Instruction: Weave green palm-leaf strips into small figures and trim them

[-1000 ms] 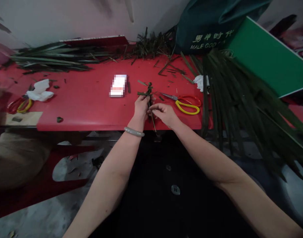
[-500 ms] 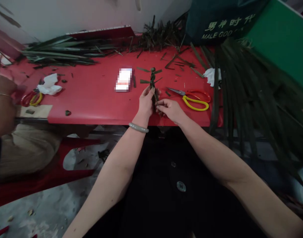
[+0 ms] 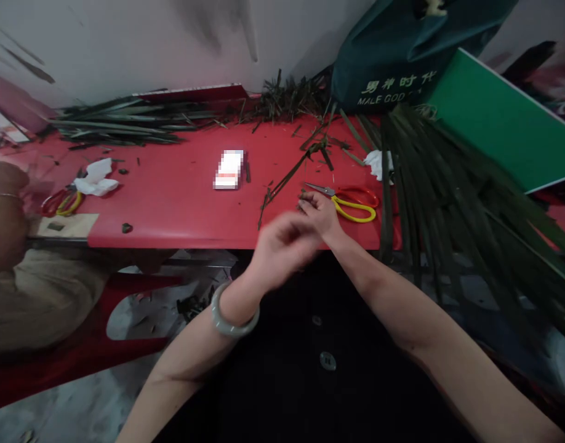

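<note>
Leaf piece (image 3: 312, 150) sits beyond and left of scissors (image 3: 356, 215): dark green, knotted at one end, long thin tails. Probably light, springy, prone to splitting; best held at the knot. Right hand (image 3: 319, 213), just left of scissors, pinches dark scrap (image 3: 302, 195); left hand (image 3: 281, 249), this side of scissors, blurred, grip unclear.

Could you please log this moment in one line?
left hand: blurred; right hand: curled, hold unclear; scissors: beside right hand; leaf strips: beyond hands

A dark brownish-green knotted leaf piece (image 3: 318, 147) slants over the red tabletop (image 3: 172, 206), its bunched end toward the far edge, long narrow strips (image 3: 288, 177) trailing leftward toward the near edge.
</note>
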### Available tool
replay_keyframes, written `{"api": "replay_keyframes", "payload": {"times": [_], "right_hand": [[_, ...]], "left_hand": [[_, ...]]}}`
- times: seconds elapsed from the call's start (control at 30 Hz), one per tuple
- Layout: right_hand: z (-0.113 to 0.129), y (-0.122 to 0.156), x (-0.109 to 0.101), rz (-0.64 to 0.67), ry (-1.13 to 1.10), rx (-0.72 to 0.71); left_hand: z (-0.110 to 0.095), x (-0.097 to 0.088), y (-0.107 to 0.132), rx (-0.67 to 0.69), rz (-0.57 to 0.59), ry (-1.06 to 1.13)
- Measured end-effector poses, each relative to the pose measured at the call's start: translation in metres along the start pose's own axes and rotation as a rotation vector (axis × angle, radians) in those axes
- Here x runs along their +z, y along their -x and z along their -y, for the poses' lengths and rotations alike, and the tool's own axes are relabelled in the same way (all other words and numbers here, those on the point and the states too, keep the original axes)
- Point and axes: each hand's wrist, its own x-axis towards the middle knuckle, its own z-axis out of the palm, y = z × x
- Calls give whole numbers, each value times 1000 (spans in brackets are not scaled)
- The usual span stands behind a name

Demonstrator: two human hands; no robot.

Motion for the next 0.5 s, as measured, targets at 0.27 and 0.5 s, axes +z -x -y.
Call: {"api": "replay_keyframes", "payload": {"times": [0.27,0.5], "right_hand": [[0,2,-1,24,35,0],[-6,0,-3,38,56,1]], "left_hand": [[-55,33,56,344,1370,-381],[-51,41,43,366,1537,-296]]}}
